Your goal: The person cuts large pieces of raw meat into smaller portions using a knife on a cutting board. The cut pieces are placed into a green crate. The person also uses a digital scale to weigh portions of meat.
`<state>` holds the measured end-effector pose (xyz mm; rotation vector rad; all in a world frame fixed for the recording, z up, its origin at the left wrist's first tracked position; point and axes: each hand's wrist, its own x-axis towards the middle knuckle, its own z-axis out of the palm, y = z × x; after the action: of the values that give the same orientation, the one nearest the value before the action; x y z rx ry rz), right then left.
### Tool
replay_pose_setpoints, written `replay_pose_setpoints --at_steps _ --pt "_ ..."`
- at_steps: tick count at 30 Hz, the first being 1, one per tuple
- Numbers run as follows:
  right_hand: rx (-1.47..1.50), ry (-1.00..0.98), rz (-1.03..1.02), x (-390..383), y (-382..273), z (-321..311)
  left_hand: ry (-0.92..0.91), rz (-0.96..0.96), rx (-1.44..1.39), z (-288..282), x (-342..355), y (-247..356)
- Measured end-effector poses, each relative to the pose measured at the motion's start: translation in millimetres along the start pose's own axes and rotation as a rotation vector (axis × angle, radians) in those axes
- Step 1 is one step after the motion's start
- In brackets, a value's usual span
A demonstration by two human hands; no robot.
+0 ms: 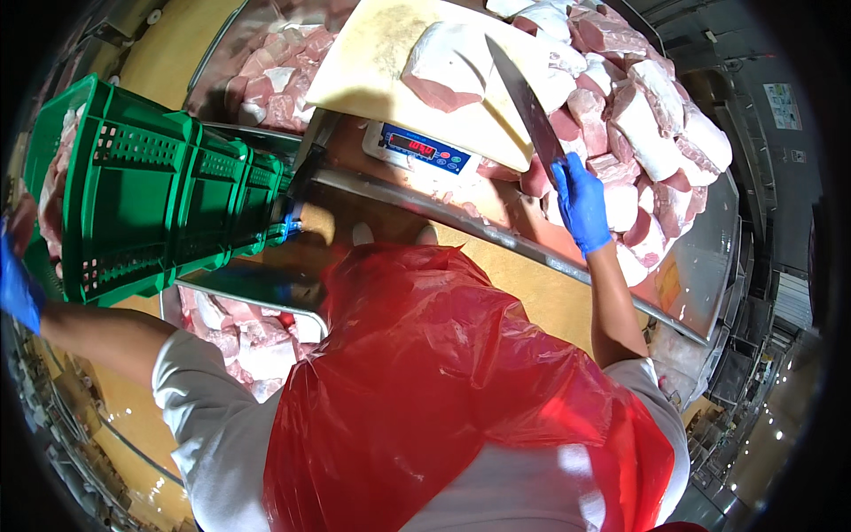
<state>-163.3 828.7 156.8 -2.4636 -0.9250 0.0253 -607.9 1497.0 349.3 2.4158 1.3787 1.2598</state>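
My right hand (581, 204), in a blue glove, is closed round the handle of a long, wide-bladed knife (523, 93). The blade points up and away, over the right side of a pale cutting board (359, 75). On that board lies a slab of pork (448, 66) with a white fat layer. Far out to the left, my gloved left hand (19, 288) is beside the open top of a green crate (133, 195), close to a dim pinkish piece of meat (24, 223). The picture's dark rim hides its fingers. More meat (64, 191) shows inside the crate.
A digital scale (417, 149) with a lit display sits under the board. Many pork pieces (643, 133) are heaped at the right on a metal table (532, 253). Metal bins of cut meat stand behind (279, 80) and below (244, 341) the stacked green crates.
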Motion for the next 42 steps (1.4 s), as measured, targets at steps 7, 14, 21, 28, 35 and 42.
replay_pose_setpoints --at_steps 7,14,21,28,35,42 --pt "-0.046 0.003 -0.165 46 -3 19 0.229 0.301 0.050 81 -114 133" --pt "-0.017 0.042 -0.487 115 -50 48 -0.563 0.657 -0.607 214 -301 295" --pt "-0.165 -0.151 -0.507 111 -20 36 -0.869 0.531 -0.688 214 -331 315" --pt "-0.612 -0.471 -0.331 64 52 -76 -0.855 0.385 -0.598 221 -326 300" --pt "-0.022 0.079 -0.343 68 25 -15 -0.388 0.751 -0.713 286 -344 367" --pt "0.001 0.000 -0.401 104 -54 44 -0.256 0.831 -0.754 322 -357 348"
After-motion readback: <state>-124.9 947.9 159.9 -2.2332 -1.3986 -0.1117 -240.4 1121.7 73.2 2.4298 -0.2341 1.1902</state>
